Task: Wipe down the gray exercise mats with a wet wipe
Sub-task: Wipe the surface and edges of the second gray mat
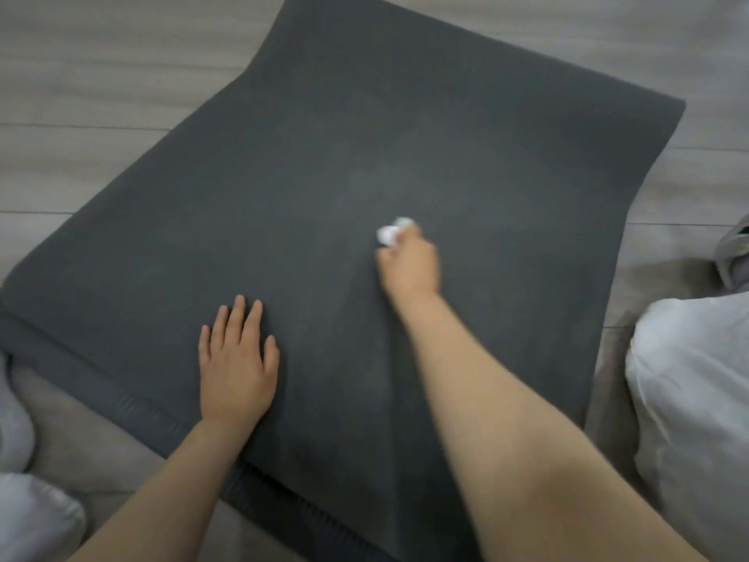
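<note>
Wood-look floor [101, 75] | gray mat [364, 135]: left hand [237, 367] spread flat, steadying | right hand [409, 263] pinching balled wet wipe [391, 233], seemingly mid-wipe | next: far half.

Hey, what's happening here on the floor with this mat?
A person is kneeling over a dark gray exercise mat spread on a pale wood-look floor and wiping it. The right hand grips a crumpled white wet wipe against the middle of the mat. The left hand lies flat, fingers straight, near the mat's closer edge, seemingly steadying it. The closer edge shows layers, so the mat looks folded or stacked; which one is unclear.
</note>
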